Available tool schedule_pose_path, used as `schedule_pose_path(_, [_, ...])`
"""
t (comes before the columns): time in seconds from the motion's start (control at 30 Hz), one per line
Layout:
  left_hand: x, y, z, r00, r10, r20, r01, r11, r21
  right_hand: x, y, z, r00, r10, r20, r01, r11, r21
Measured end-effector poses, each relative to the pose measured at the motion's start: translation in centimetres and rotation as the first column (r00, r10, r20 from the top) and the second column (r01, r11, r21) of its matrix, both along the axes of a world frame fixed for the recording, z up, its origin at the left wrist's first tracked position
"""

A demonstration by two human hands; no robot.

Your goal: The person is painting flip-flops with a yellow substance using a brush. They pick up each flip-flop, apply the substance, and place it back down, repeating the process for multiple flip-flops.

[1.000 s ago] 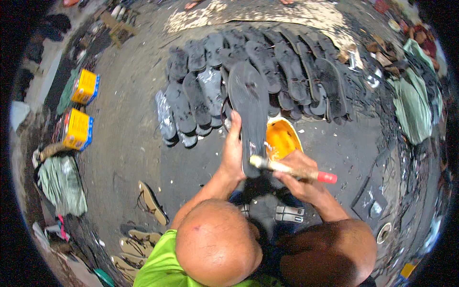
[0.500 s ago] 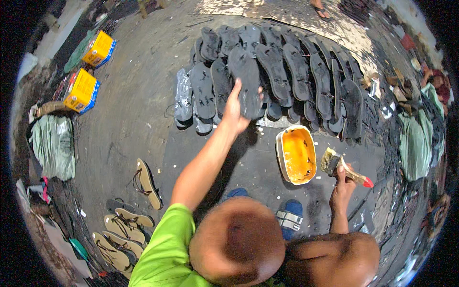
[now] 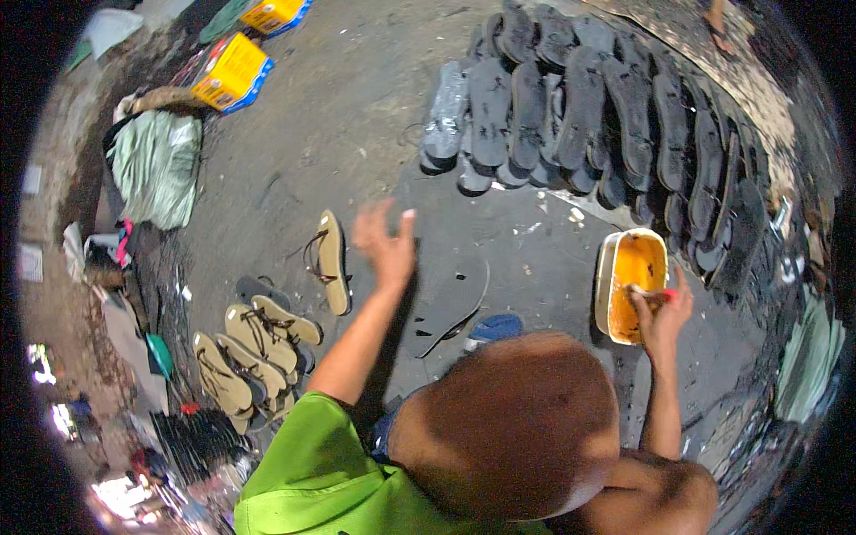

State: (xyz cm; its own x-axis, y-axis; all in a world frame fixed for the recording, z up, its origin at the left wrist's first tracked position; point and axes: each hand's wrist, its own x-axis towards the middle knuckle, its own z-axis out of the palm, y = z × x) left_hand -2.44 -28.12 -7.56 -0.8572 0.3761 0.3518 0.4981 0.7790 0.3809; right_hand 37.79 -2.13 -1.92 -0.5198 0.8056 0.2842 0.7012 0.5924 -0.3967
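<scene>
My left hand (image 3: 385, 245) is held over the floor at the left, fingers spread and slightly blurred, with nothing in it. Just left of it lies a tan sandal (image 3: 332, 263) with dark straps. My right hand (image 3: 664, 321) grips a brush (image 3: 655, 296) by its red-tipped handle. The brush's bristle end is down in a white tub (image 3: 604, 285) of orange-yellow paste and is mostly hidden. Between my hands, a dark sole (image 3: 455, 303) with a curved edge and small black knobs lies on the dark floor. Rows of black sandal soles (image 3: 580, 107) lie beyond.
Several tan sandals (image 3: 254, 343) are grouped at the lower left. Yellow-and-blue boxes (image 3: 234, 73) and a pale green sack (image 3: 159, 169) stand at the far left. Another green sack (image 3: 811, 357) is at the right. A blue slipper (image 3: 495, 330) shows near my feet.
My left hand has let go of the black sole and moved left and nearer. A dark sole now lies between my hands. My right hand has brought the brush into the tub. The view has shifted left.
</scene>
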Motion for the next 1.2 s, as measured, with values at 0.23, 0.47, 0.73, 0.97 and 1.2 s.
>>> schedule_pose_path(0.23, [-5.7, -19.9, -4.1, 0.929, 0.285, 0.236, -0.275, 0.959, -0.075, 2.1, -1.2, 6.5, 0.928, -0.164, -0.333, 0.073, 0.96, -0.27])
schedule_pose_path(0.47, [3.8, -4.9, 3.3, 0.826, -0.394, 0.404, 0.222, 0.885, 0.409, 6.0, -3.9, 5.2, 0.984, -0.175, -0.018, 0.16, 0.935, -0.316])
schedule_pose_path(0.73, [8.3, 3.7, 0.2, 0.791, -0.574, 0.211, 0.606, 0.783, -0.14, 5.4, -5.9, 5.5, 0.992, -0.108, -0.068, 0.082, 0.947, -0.31])
schedule_pose_path(0.97, [6.6, 8.9, 0.8, 0.4, -0.56, 0.725, 0.421, 0.816, 0.397, 6.2, -6.7, 5.8, 0.94, -0.237, -0.244, 0.128, 0.912, -0.391])
schedule_pose_path(1.2, [13.0, 16.3, 12.4, -0.118, -0.773, 0.623, -0.144, 0.634, 0.76, 3.1, -5.1, 8.7, 0.669, -0.485, -0.563, -0.099, 0.693, -0.714])
